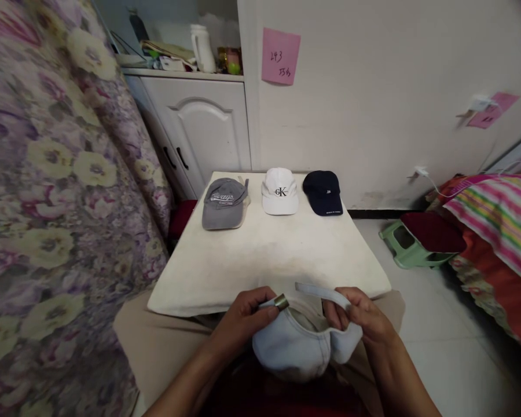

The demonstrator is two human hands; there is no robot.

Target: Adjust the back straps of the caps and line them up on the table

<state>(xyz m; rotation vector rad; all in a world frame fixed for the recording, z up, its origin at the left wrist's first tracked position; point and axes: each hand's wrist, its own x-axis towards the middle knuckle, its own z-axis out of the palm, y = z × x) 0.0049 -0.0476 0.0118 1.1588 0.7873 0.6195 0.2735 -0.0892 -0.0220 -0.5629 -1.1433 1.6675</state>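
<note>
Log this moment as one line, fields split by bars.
left hand: gripping beside buckle | right hand: holding loose strap | pale blue cap: between hands | table: gray cap, white cap, navy cap toward far side

"What carries the caps?"

"A cream-topped bench [325, 255]. Near its far edge sits a white cap [280, 202], dark "CK" lettering on the front, brim towards the near side."

"And left of the white cap?"

"A grey cap [223, 213], well clear of it, pale script across the front, brim also towards the near side. A strap end [246, 184] shows at its back, on the side facing the white cap."

"To the right?"

"A navy cap [322, 188], just beside the white cap without touching, a small pale mark on its front and fine writing along the brim."
</note>
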